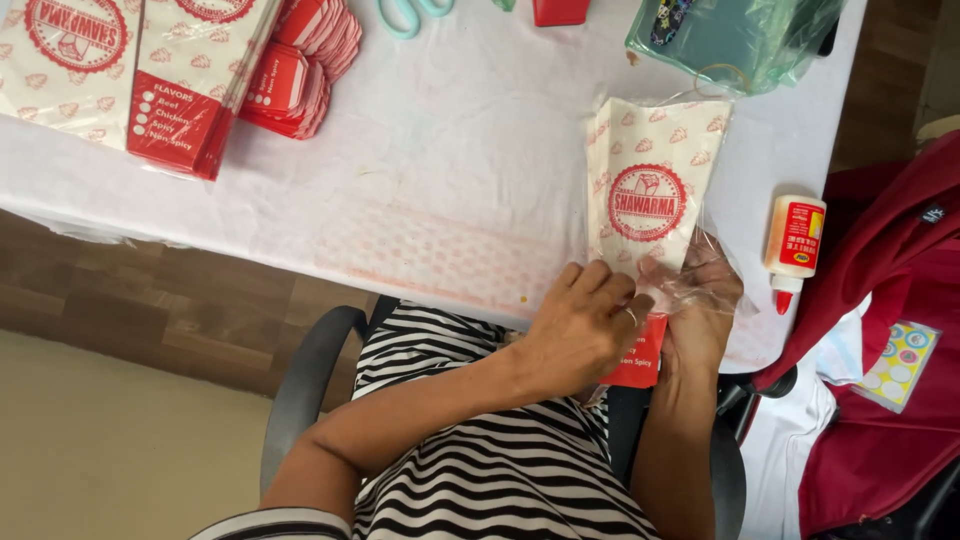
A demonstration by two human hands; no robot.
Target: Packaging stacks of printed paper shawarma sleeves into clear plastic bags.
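The white table [450, 150] fills the upper frame, its near edge running from nine o'clock down toward four. At eleven o'clock lie stacks [130, 70] of flat red-and-white printed bags, with a fan of red cards [305, 70] beside them; scissors [412, 12] sit at twelve, a green plastic-wrapped tray [740, 40] at one.

The bag [650, 200] lies right of centre, at about two o'clock. Its long axis runs nearly twelve to six, tilted slightly: the wide mouth points to twelve, the narrow red end to six, overhanging the table edge toward the lap.

Both hands meet at that lower end. The left hand [585, 325] presses palm-down on the bag's lower left, fingers curled over it. The right hand [700, 300] pinches a clear plastic sleeve [700, 270] against the bag's right edge.

A glue bottle [793, 245] lies at three o'clock, tip down.

Risks, as I judge them: the thin film could crease or tear under the pinch, and the overhanging end could slip off the edge if the left hand lifts.
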